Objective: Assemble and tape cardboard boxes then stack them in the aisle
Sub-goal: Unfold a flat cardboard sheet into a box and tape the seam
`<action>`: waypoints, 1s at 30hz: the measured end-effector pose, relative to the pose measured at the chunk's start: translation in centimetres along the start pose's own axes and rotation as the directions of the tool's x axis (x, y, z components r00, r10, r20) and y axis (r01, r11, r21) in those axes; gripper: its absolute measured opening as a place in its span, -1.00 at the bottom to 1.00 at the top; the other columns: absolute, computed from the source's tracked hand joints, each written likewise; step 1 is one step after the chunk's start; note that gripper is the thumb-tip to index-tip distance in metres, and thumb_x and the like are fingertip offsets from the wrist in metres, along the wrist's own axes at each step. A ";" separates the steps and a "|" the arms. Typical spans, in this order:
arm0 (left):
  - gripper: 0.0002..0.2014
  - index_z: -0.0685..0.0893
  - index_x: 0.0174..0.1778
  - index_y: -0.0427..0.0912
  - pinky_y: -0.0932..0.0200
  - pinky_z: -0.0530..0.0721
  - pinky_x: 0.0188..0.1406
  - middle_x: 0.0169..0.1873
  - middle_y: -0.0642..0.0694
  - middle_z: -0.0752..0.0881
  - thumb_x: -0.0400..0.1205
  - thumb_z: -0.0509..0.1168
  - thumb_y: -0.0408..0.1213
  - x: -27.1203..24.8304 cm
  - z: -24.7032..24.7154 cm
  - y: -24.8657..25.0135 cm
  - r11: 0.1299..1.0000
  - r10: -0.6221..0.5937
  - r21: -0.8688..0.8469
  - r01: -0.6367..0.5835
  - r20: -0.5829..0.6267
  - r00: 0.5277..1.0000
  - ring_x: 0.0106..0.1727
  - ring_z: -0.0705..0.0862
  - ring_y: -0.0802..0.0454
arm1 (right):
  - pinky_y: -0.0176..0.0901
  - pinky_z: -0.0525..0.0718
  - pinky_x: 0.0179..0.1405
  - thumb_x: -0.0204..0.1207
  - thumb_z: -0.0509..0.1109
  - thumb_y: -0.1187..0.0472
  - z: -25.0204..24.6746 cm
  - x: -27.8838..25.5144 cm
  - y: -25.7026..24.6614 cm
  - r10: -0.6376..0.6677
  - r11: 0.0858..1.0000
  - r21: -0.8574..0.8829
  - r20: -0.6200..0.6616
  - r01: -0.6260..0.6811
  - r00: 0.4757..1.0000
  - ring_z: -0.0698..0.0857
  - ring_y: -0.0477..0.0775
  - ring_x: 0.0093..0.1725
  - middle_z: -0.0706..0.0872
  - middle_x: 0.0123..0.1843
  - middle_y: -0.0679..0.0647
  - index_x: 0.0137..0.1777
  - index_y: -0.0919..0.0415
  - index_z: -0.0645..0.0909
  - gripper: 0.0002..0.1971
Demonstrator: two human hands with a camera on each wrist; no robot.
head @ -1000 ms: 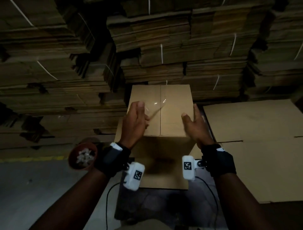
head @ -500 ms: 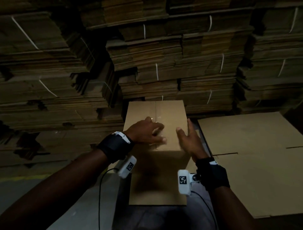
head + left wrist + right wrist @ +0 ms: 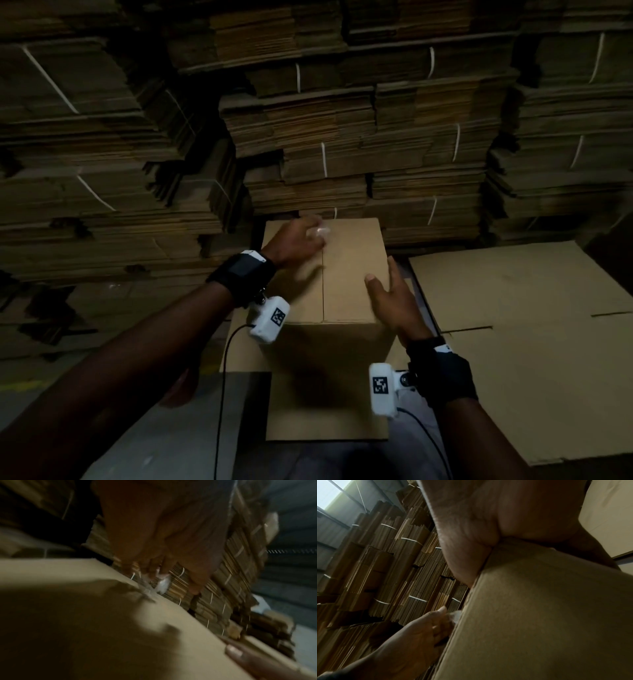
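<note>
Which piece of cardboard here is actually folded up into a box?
The box under both hands, standing upright with closed top flaps. The sheet to its right lies flat, and the bundles behind are strapped flat stacks.

A: What colour is the tall cardboard box [image 3: 349,270]?
B: Light brown, with a thin dark line down the middle of its top.

A: And the big stacks of flat cardboard [image 3: 329,144] behind it?
B: Darker brown, with lots of thin stripes from their edges. White straps [image 3: 323,159] go across them.

A: What about the flat cardboard sheet [image 3: 534,356] on the floor?
B: Light brown too, like the box.

A: What is on the wrists?
B: Black wrist bands [image 3: 239,274]. Each has a small white block with a black and white square pattern [image 3: 278,317].

A: And the floor [image 3: 144,442]?
B: Grey, with a bit of yellow line [image 3: 20,383] at the left.
</note>
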State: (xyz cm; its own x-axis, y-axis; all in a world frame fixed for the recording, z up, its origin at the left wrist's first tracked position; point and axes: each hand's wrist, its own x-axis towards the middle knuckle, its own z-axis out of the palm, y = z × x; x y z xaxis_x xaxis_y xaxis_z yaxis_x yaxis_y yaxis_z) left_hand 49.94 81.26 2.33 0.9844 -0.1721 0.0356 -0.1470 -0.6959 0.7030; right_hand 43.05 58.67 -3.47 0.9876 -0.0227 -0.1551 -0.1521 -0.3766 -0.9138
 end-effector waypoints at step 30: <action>-0.49 0.79 0.05 0.05 0.00 0.55 0.29 0.20 -0.14 0.77 0.64 0.14 0.36 10.2 0.4 -2.8 0.899 -0.181 0.410 0.156 0.024 0.983 0.27 0.69 -0.24 | -0.13 0.46 0.36 0.75 0.30 -0.07 0.0 0.1 -0.2 0.032 0.992 0.124 0.027 -0.035 0.999 0.41 -0.16 0.44 0.38 0.70 -0.07 0.78 -0.20 0.06 -0.31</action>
State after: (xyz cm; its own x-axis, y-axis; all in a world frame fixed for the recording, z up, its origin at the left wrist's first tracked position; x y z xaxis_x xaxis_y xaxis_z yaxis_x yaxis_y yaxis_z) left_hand 60.36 81.19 0.49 0.9922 -0.0597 -0.1097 -0.0183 -0.9382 0.3457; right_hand 43.15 58.76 -3.34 0.9808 -0.0095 -0.1946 -0.1904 -0.2583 -0.9471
